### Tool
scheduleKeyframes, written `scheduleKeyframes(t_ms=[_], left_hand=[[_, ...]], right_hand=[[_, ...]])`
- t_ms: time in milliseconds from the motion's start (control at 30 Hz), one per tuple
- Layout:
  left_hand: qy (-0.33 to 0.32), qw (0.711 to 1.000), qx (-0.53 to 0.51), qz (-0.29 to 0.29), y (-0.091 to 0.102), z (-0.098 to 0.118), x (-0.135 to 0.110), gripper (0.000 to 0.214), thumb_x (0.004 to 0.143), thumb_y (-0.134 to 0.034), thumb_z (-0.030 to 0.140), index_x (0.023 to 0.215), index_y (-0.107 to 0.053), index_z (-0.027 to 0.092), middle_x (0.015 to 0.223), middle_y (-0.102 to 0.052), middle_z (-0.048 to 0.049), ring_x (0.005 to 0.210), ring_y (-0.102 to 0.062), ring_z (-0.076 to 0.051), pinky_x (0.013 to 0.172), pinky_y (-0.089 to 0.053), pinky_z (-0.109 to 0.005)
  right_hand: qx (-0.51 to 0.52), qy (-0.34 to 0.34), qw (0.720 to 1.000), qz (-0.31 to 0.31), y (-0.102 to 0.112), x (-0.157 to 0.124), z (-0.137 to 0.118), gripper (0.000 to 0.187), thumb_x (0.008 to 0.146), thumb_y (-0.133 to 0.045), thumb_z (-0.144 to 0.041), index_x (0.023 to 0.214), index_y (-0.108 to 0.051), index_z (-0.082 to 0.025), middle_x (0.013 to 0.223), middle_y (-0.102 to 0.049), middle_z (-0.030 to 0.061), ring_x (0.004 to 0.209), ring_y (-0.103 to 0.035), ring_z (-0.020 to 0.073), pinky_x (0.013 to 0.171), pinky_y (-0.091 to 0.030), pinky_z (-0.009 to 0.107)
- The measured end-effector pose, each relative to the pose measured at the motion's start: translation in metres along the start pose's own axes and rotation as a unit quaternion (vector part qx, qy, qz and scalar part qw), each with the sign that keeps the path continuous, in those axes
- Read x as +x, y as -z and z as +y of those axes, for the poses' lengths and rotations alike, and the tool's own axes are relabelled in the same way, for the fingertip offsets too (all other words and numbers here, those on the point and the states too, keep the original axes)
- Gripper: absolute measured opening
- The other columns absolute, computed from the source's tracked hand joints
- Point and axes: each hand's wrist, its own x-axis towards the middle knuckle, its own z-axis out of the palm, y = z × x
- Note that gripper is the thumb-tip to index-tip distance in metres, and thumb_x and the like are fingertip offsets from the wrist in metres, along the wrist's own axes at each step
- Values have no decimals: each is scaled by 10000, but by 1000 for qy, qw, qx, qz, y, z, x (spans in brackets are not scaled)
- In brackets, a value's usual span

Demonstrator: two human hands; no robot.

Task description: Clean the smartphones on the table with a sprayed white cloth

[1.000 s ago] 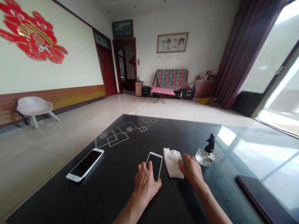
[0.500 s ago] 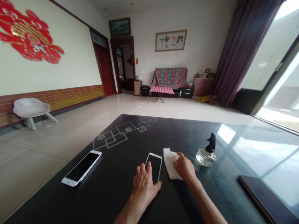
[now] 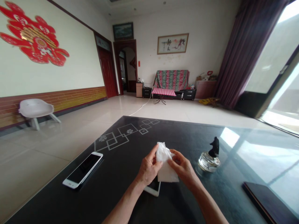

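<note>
Both hands hold a white tissue point(image 3: 167, 169) above the dark glossy table point(image 3: 112, 193). My left hand point(image 3: 149, 168) pinches its left edge between thumb and fingers. On the other side, my right hand point(image 3: 181, 165) grips the right edge, its fingers bent. Beneath the hands and tissue lies a white phone point(image 3: 154, 189) with a dark screen; only its near end shows. Off to the left rests another white phone point(image 3: 83, 169), screen dark, with something thin and white under it.
A clear glass bottle point(image 3: 209, 162) with a black figure-shaped top stands right of my right hand. A dark flat case point(image 3: 268, 199) lies near the table's right side. A white child's chair point(image 3: 36, 109) is on the floor at left.
My left hand has left the phone and taken hold of the tissue. My right hand has lifted the tissue and brought it left over the phone. The view has shifted slightly.
</note>
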Motion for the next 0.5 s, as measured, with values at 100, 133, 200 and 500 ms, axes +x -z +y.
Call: scheduleKeyframes(t_ms=[100, 133, 200, 500], left_hand=[[-4, 999, 43, 19, 3, -4, -1, 476, 758, -538, 163, 1228, -607, 169, 1049, -713, -57, 913, -660, -213, 791, -518, -260], [-1, 997, 72, 25, 5, -4, -2, 457, 751, -538, 155, 1198, -630, 165, 1045, -713, -60, 913, -658, -216, 797, -515, -263], [-3, 991, 133, 29, 7, -3, -3, 471, 746, -532, 134, 1206, -623, 178, 1025, -708, -52, 887, -655, -207, 804, -508, -262], [-30, 988, 147, 46, 10, -1, -3, 179, 780, -553, 194, 855, -715, 208, 1045, -628, -59, 939, -602, -199, 835, -468, -268]], right_hand=[[69, -24, 997, -20, -4, -6, 0, 595, 658, -705, -402, 1181, -535, -177, 840, -568, -4, 603, -557, 120, 499, -436, 218], [81, -30, 996, -36, -6, -7, 1, 622, 658, -702, -379, 1219, -509, -193, 895, -567, 3, 614, -566, 119, 506, -448, 221], [71, -20, 996, -58, -8, -9, 3, 641, 667, -672, -326, 1265, -477, -207, 951, -569, 12, 645, -584, 127, 534, -468, 232], [-158, 143, 977, 15, -3, -10, -9, 264, 728, -613, -312, 965, -674, -213, 1002, -622, 68, 972, -589, 238, 861, -467, 334]])
